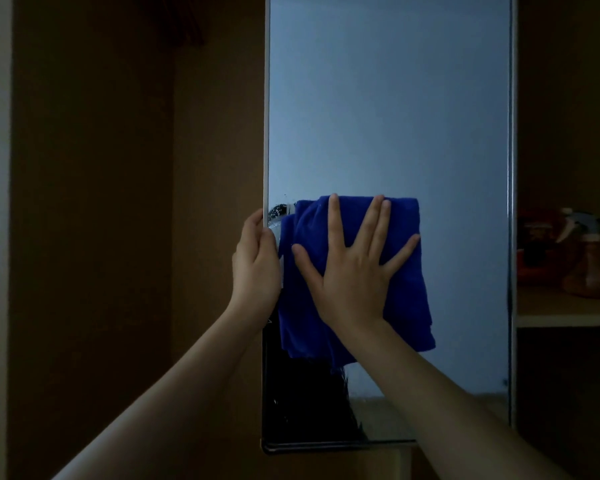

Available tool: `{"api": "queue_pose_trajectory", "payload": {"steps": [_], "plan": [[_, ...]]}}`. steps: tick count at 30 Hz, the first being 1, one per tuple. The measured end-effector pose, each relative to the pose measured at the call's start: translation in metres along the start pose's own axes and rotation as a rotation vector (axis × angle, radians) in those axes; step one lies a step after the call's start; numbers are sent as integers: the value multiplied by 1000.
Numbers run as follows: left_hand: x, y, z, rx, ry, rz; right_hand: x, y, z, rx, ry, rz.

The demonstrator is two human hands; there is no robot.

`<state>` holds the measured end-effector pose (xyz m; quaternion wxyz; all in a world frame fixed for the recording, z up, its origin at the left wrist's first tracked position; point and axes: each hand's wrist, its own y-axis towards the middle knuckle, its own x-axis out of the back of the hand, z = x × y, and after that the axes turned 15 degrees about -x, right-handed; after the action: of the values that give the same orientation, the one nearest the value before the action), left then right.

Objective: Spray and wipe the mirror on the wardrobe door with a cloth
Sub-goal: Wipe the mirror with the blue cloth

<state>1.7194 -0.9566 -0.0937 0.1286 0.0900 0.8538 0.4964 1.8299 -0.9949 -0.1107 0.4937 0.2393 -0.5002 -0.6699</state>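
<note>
Head view: the room is dim, and the mirror (388, 116) fills the middle of the frame as a tall pale-blue panel on an open wardrobe door, its metal edge strips running down both sides. The right hand (355, 268) sits just below the centre of the glass, at about 6 o'clock from the mirror's middle. Its fingers are straight and fanned wide, palm flat, pressing a blue cloth (404, 292) against the mirror. The cloth hangs in loose folds; its top edge lies level with the fingertips and its lower hem drops past the wrist, toward 5 o'clock from the hand.

The left hand (257, 261) is at 9 o'clock from the right hand, just beside the cloth. Its fingers curl round the door's left edge strip (266, 133), gripping it, with the thumb side on the near face. Between this hand and the cloth, at about 11 o'clock from the cloth's centre, a small patch of wet droplets (278, 211) and streaks shows on the glass.

Low in the mirror, at 7 o'clock, the reflection turns black with more specks of spray on it.

Well apart to the right, at 3 o'clock from the cloth, an orange spray bottle (591, 268) with a pale trigger head stands on a light wooden shelf (565, 315) inside the wardrobe, near some reddish items too dark to make out.
</note>
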Motion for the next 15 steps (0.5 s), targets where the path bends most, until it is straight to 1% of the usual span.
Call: {"api": "queue_pose_trajectory", "payload": {"steps": [3, 9, 12, 15], "plan": [[0, 1, 2, -7, 19, -2, 2, 6, 10, -1, -13, 21], [2, 2, -1, -12, -21, -22, 7, 38, 44, 42, 7, 22], [2, 2, -1, -7, -27, -26, 4, 33, 41, 36, 11, -7], [0, 1, 1, -15, -32, -49, 2, 16, 34, 22, -6, -1]]}}
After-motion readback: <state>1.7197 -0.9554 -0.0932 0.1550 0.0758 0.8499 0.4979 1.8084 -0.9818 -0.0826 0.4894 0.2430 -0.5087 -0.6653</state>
